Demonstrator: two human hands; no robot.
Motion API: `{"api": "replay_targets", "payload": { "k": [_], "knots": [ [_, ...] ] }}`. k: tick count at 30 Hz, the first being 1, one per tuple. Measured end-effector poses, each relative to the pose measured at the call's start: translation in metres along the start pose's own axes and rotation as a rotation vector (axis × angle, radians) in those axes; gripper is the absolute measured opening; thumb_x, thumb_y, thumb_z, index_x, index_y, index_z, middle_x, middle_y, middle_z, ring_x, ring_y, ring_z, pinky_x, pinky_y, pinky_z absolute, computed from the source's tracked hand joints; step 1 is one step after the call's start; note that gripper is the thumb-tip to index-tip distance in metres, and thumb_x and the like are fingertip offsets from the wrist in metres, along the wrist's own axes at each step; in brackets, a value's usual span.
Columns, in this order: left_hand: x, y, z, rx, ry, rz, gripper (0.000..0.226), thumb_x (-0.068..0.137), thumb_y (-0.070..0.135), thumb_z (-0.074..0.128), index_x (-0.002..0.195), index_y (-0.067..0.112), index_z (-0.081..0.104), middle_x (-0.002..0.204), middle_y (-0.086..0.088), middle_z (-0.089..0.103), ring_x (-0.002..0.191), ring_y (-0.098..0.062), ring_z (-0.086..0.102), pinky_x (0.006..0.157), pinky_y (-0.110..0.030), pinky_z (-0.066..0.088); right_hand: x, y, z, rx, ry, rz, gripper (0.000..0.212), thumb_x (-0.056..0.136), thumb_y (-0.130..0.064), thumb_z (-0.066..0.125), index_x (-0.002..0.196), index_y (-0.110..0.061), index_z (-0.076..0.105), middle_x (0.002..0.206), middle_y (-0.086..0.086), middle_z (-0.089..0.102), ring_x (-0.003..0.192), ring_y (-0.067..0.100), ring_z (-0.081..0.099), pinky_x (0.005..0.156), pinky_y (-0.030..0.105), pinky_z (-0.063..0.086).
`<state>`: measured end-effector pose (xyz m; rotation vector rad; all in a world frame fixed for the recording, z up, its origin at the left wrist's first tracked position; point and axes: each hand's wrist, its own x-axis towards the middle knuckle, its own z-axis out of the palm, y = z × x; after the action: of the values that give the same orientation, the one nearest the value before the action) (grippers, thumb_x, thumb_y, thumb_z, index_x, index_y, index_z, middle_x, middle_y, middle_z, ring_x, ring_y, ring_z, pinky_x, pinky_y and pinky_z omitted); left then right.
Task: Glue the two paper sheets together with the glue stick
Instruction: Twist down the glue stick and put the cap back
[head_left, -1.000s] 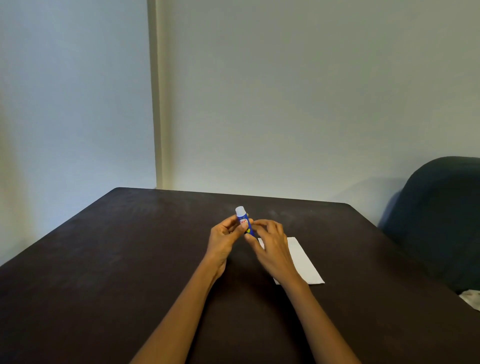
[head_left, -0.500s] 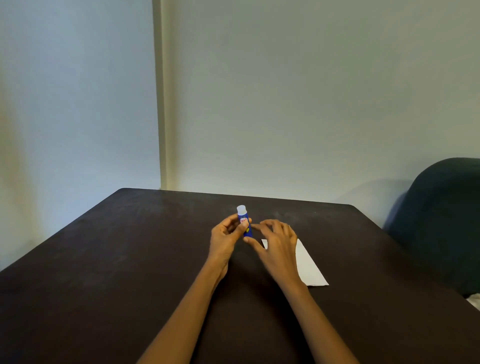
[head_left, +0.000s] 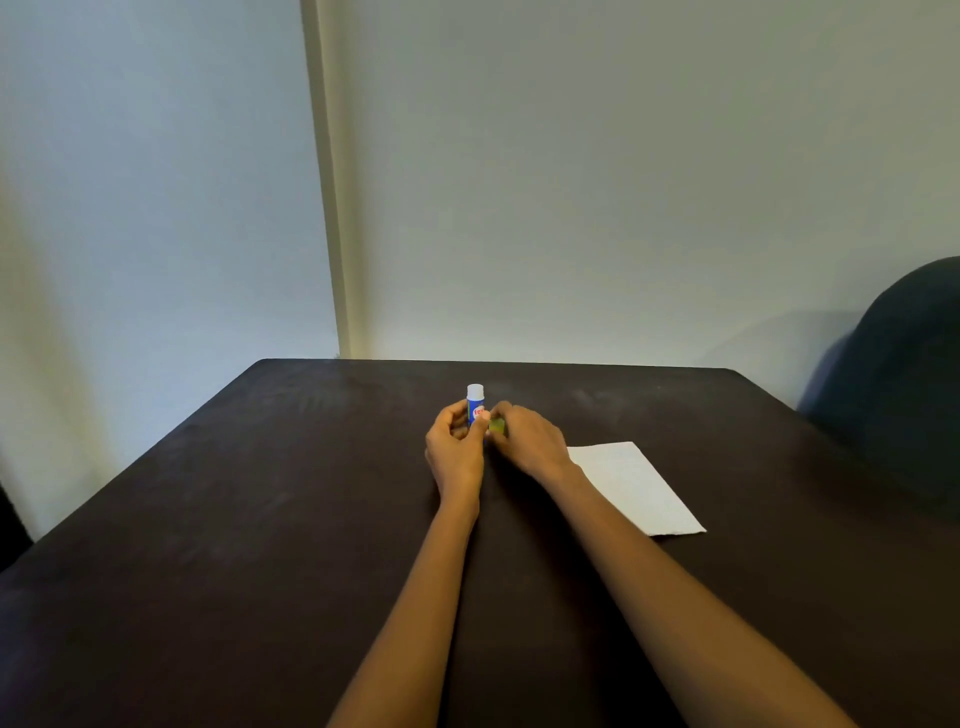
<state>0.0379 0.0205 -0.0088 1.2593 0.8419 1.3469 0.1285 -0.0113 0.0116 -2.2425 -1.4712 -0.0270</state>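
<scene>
A small blue glue stick (head_left: 475, 404) with a white top stands upright above the dark table (head_left: 260, 519), near its middle. My left hand (head_left: 456, 448) grips the tube's body from the left. My right hand (head_left: 530, 440) pinches its yellow-green lower end (head_left: 496, 426) from the right. White paper (head_left: 631, 486) lies flat on the table to the right of my right wrist; it looks like a single stack, and I cannot tell whether it is one sheet or two.
A dark rounded chair back (head_left: 904, 379) stands beyond the table's right edge. Pale walls meet in a corner (head_left: 332, 208) behind the table's far edge.
My right hand, open beside the tube half a second ago, has closed on its lower end. Both hands and the tube sit further left of the paper, uncovering more of it.
</scene>
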Motion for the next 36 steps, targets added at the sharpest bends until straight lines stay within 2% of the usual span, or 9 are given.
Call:
{"api": "replay_targets", "payload": {
  "k": [5,10,15,22,25,27,31,34,36],
  "knots": [
    [-0.004,0.001,0.002,0.003,-0.046,0.033,0.027,0.084,0.016,0.067,0.111,0.016,0.062,0.099,0.003,0.067,0.083,-0.001,0.061,0.067,-0.011,0.049,-0.007,0.007,-0.007,0.162,0.119,0.117,0.014,0.087,-0.029,0.049,0.088,-0.017,0.042,0.077,0.002,0.058,0.072,0.025,0.056,0.062,0.035,0.042],
    [-0.012,0.001,0.010,0.014,-0.300,0.091,0.023,0.083,0.019,0.068,0.102,0.030,0.061,0.088,0.007,0.069,0.083,-0.006,0.066,0.074,-0.018,0.054,-0.028,0.019,-0.026,1.102,0.296,0.173,0.016,0.092,-0.025,0.056,0.108,-0.026,0.054,0.099,-0.005,0.068,0.092,0.010,0.063,0.073,0.027,0.050],
    [-0.021,-0.001,0.016,0.048,-0.515,0.106,0.029,0.083,0.016,0.069,0.111,0.019,0.066,0.087,0.006,0.073,0.082,-0.009,0.069,0.072,-0.021,0.056,-0.044,0.028,-0.032,1.415,0.363,0.158,0.017,0.093,-0.024,0.054,0.109,-0.021,0.059,0.104,-0.002,0.070,0.095,0.019,0.067,0.078,0.034,0.054],
    [-0.024,0.002,0.015,-0.004,-0.534,0.050,0.024,0.084,0.012,0.067,0.107,0.018,0.069,0.086,0.003,0.074,0.082,-0.008,0.069,0.073,-0.019,0.055,-0.043,0.034,-0.020,1.230,0.309,0.032,0.009,0.092,-0.021,0.057,0.098,-0.027,0.062,0.099,-0.002,0.071,0.099,0.014,0.067,0.077,0.025,0.056],
    [-0.023,0.007,0.012,-0.075,-0.527,-0.066,0.020,0.085,0.013,0.066,0.104,0.012,0.070,0.090,0.001,0.074,0.080,-0.004,0.068,0.068,-0.015,0.052,-0.044,0.039,-0.020,1.042,0.259,-0.037,0.018,0.093,-0.026,0.056,0.103,-0.040,0.058,0.113,-0.001,0.063,0.103,0.010,0.061,0.085,0.027,0.053],
    [-0.021,0.010,0.009,-0.102,-0.533,-0.137,0.020,0.086,0.013,0.063,0.104,0.009,0.071,0.093,-0.006,0.073,0.083,-0.010,0.067,0.067,-0.018,0.052,-0.047,0.043,-0.020,0.901,0.154,-0.113,0.035,0.086,-0.038,0.064,0.117,-0.045,0.048,0.126,-0.006,0.050,0.110,0.003,0.054,0.086,0.022,0.050],
    [-0.018,0.014,0.002,-0.122,-0.570,-0.260,0.021,0.084,0.023,0.065,0.100,0.012,0.073,0.090,-0.008,0.074,0.083,-0.012,0.069,0.066,-0.021,0.053,-0.049,0.049,-0.019,0.511,0.065,-0.203,0.106,0.055,-0.065,0.075,0.141,-0.038,0.020,0.139,-0.014,0.029,0.126,0.005,0.037,0.100,0.027,0.038],
    [-0.018,0.013,0.001,-0.126,-0.599,-0.277,0.016,0.084,0.027,0.066,0.093,0.018,0.074,0.086,-0.005,0.075,0.081,-0.010,0.069,0.065,-0.022,0.055,-0.048,0.051,-0.018,0.334,0.128,-0.249,0.113,0.053,-0.070,0.072,0.144,-0.032,0.017,0.146,-0.007,0.026,0.130,0.007,0.029,0.105,0.030,0.028],
    [-0.019,0.013,0.002,-0.092,-0.622,-0.256,0.012,0.084,0.030,0.066,0.087,0.022,0.075,0.083,-0.002,0.075,0.077,-0.007,0.069,0.063,-0.020,0.055,-0.048,0.052,-0.018,0.294,0.209,-0.248,0.103,0.055,-0.066,0.071,0.140,-0.029,0.025,0.139,-0.006,0.035,0.125,0.008,0.035,0.102,0.030,0.032]
  ]
}}
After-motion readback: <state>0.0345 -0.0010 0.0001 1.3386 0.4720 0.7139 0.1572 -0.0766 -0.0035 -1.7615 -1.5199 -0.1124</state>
